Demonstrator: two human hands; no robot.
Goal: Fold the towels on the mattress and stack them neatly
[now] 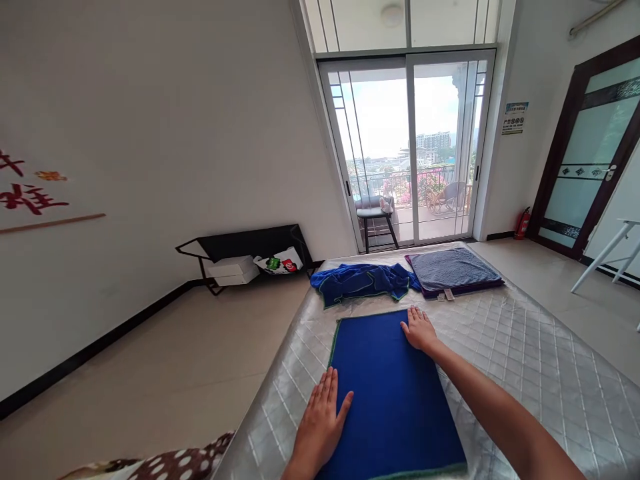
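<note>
A blue cloth (pixel 390 380) with green stitched edges lies flat, as a rectangle, on the silver quilted mattress (pixel 525 360). My left hand (pixel 323 417) rests on its left edge, palm down, thumb spread away from the fingers. At the far right corner of the cloth my right hand (pixel 419 328) lies flat with its fingers stretched forward. Beyond the cloth sits a crumpled heap of blue cloth (pixel 365 281), also green-edged. To the right of that heap is a stack of folded towels (pixel 453 268), grey-blue on top with purple beneath.
A black rack (pixel 245 245) holding white boxes (pixel 233 270) and a printed bag (pixel 280 261) stands by the left wall. Behind the mattress are sliding glass doors (pixel 413 147) with a stool (pixel 375 217). A spotted brown blanket (pixel 180 463) lies at lower left.
</note>
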